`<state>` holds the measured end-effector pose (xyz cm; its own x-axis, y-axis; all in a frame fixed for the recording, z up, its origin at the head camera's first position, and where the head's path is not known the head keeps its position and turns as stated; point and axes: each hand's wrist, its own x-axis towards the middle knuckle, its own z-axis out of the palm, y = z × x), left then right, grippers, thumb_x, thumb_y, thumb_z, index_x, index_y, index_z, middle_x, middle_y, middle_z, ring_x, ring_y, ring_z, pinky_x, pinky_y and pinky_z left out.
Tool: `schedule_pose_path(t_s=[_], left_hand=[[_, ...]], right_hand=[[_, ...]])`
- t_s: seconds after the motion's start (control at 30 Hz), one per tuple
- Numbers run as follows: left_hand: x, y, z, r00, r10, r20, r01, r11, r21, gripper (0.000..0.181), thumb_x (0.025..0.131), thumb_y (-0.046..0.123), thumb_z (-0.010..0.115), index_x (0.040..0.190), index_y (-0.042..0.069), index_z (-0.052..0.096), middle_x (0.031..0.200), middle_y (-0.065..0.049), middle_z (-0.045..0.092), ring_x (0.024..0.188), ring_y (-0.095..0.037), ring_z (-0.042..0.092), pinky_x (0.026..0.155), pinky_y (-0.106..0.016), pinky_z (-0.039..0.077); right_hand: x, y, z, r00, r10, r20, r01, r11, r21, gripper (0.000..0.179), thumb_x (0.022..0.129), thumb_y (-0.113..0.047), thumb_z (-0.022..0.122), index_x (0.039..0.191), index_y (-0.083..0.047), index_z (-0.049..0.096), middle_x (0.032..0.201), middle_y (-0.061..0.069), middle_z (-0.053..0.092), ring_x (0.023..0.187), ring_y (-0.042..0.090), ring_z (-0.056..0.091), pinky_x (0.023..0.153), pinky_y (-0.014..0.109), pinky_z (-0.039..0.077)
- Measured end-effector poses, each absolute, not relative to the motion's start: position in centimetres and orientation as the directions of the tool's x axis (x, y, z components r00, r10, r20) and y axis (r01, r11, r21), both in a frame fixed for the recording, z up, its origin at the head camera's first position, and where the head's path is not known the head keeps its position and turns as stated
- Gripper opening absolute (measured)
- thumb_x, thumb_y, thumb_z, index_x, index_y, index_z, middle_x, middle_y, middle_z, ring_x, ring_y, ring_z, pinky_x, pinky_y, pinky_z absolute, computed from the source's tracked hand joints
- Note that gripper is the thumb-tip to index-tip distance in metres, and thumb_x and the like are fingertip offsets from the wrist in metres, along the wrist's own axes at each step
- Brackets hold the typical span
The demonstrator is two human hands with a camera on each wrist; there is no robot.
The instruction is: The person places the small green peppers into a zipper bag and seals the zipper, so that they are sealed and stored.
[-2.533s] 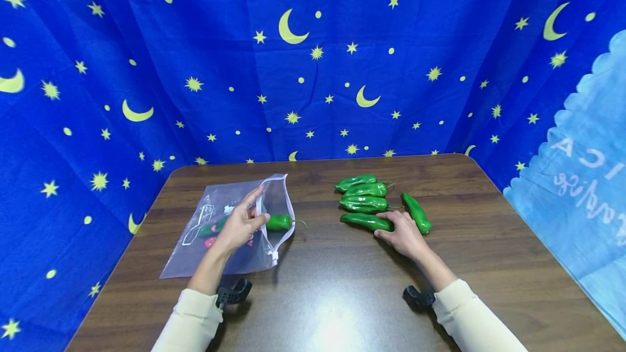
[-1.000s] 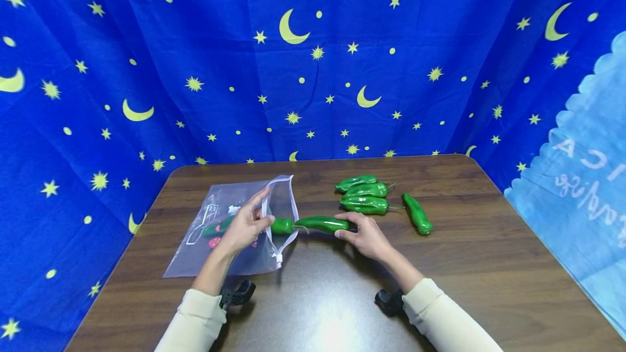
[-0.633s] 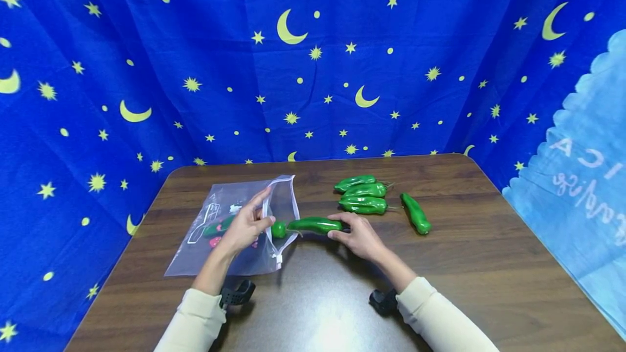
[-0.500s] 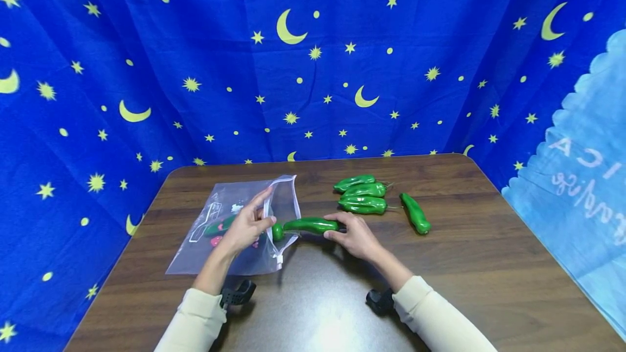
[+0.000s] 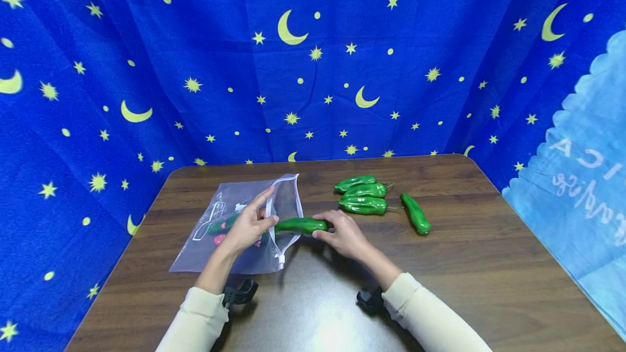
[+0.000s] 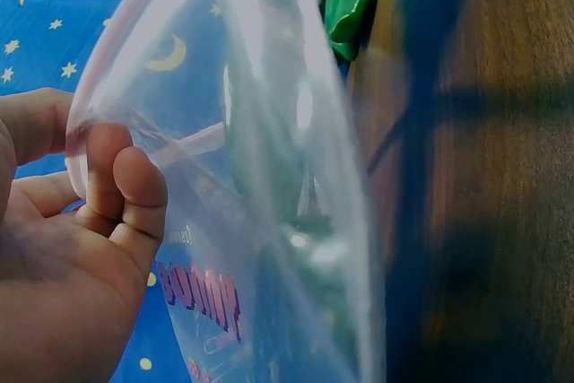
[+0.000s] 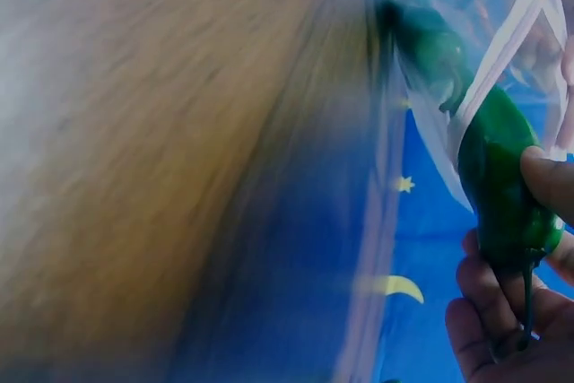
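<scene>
My left hand [image 5: 248,230] pinches the upper edge of a clear zip bag [image 5: 195,257] at its mouth, holding it apart; in the left wrist view thumb and fingers grip the bag's rim [image 6: 79,123]. The bag lies on the table with its mouth facing right. My right hand [image 5: 346,235] grips a green pepper [image 5: 303,225] by its stem end, and the pepper's front part is inside the bag mouth. In the right wrist view this pepper [image 7: 502,177] passes the white zip strip [image 7: 511,42]. Another green pepper [image 5: 220,225] shows through the bag, partly behind my left hand.
Behind my right hand, several green peppers [image 5: 364,205] lie side by side on the brown wooden table [image 5: 464,265]. One more pepper [image 5: 415,214] lies apart at the right. A blue curtain [image 5: 313,58] with stars and moons stands beyond the table edge.
My right hand has picked up the nearest pepper of the row and carried it left into the bag mouth. The pepper inside has been pushed deeper. My left hand and bag shifted slightly right.
</scene>
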<state>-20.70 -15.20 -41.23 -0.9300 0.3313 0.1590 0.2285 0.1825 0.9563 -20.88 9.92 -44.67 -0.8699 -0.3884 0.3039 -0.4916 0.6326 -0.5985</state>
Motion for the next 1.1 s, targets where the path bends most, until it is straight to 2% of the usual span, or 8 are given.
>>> schedule_pose_path(t_s=[0.27, 0.4, 0.63, 0.83, 0.93, 1.0, 1.1], left_hand=[[-20.6, -15.2, -41.1, -0.932, 0.324, 0.163, 0.234, 0.195, 0.953, 0.072, 0.088, -0.005, 0.055, 0.150, 0.007, 0.022, 0.150, -0.017, 0.023, 0.049, 0.000, 0.038, 0.034, -0.017, 0.033], [-20.6, -15.1, -41.1, -0.933, 0.327, 0.150, 0.218, 0.181, 0.959, 0.072, 0.088, -0.005, 0.054, 0.151, 0.009, 0.022, 0.140, -0.023, 0.030, 0.047, 0.000, 0.038, 0.033, -0.018, 0.033], [-20.6, -15.0, -41.0, -0.936, 0.327, 0.130, 0.198, 0.184, 0.963, 0.071, 0.088, -0.005, 0.053, 0.151, 0.009, 0.022, 0.137, -0.024, 0.031, 0.048, -0.001, 0.039, 0.032, -0.021, 0.033], [-20.5, -15.0, -41.0, -0.939, 0.323, 0.114, 0.185, 0.196, 0.963, 0.071, 0.089, -0.003, 0.053, 0.151, 0.012, 0.022, 0.111, -0.017, 0.041, 0.045, -0.003, 0.039, 0.031, -0.030, 0.037], [-20.4, -15.0, -40.9, -0.940, 0.320, 0.117, 0.188, 0.199, 0.962, 0.071, 0.088, -0.003, 0.054, 0.151, 0.012, 0.023, 0.107, -0.010, 0.042, 0.045, -0.003, 0.040, 0.031, -0.029, 0.037], [-20.4, -15.0, -40.9, -0.942, 0.313, 0.117, 0.187, 0.204, 0.961, 0.071, 0.088, -0.003, 0.055, 0.150, 0.012, 0.023, 0.096, -0.007, 0.045, 0.044, -0.003, 0.040, 0.031, -0.029, 0.037], [-20.4, -15.0, -40.8, -0.946, 0.304, 0.114, 0.183, 0.206, 0.961, 0.072, 0.088, -0.003, 0.055, 0.150, 0.011, 0.023, 0.088, -0.006, 0.045, 0.044, -0.003, 0.039, 0.031, -0.028, 0.037]], right_hand=[[-21.5, 8.4, -44.3, -0.855, -0.398, 0.333, -0.519, 0.647, -0.558, 0.038, 0.079, -0.028, 0.074, 0.114, -0.014, 0.067, 0.096, 0.000, 0.065, 0.084, 0.013, 0.052, 0.075, 0.029, 0.043], [-21.9, 7.6, -44.2, -0.855, -0.396, 0.335, -0.518, 0.644, -0.563, 0.038, 0.078, -0.027, 0.075, 0.112, -0.012, 0.068, 0.095, 0.002, 0.063, 0.083, 0.013, 0.052, 0.073, 0.027, 0.044], [-22.3, 6.1, -44.3, -0.855, -0.403, 0.328, -0.519, 0.659, -0.544, 0.035, 0.079, -0.028, 0.074, 0.110, -0.014, 0.069, 0.098, 0.002, 0.063, 0.088, 0.015, 0.056, 0.075, 0.029, 0.046], [-22.4, 5.3, -44.6, -0.845, -0.418, 0.332, -0.534, 0.681, -0.501, 0.035, 0.079, -0.030, 0.074, 0.109, -0.013, 0.069, 0.098, 0.003, 0.063, 0.089, 0.016, 0.055, 0.074, 0.030, 0.045], [-22.6, 5.0, -44.7, -0.833, -0.428, 0.349, -0.551, 0.685, -0.476, 0.034, 0.078, -0.030, 0.074, 0.108, -0.013, 0.069, 0.097, 0.003, 0.063, 0.089, 0.018, 0.055, 0.075, 0.031, 0.045], [-22.6, 4.8, -44.8, -0.830, -0.430, 0.356, -0.556, 0.688, -0.466, 0.035, 0.078, -0.031, 0.074, 0.108, -0.013, 0.069, 0.097, 0.003, 0.063, 0.089, 0.019, 0.055, 0.076, 0.032, 0.045], [-22.7, 4.7, -44.8, -0.828, -0.428, 0.362, -0.558, 0.688, -0.464, 0.037, 0.078, -0.032, 0.074, 0.110, -0.014, 0.069, 0.098, 0.003, 0.063, 0.089, 0.018, 0.054, 0.077, 0.032, 0.045]])
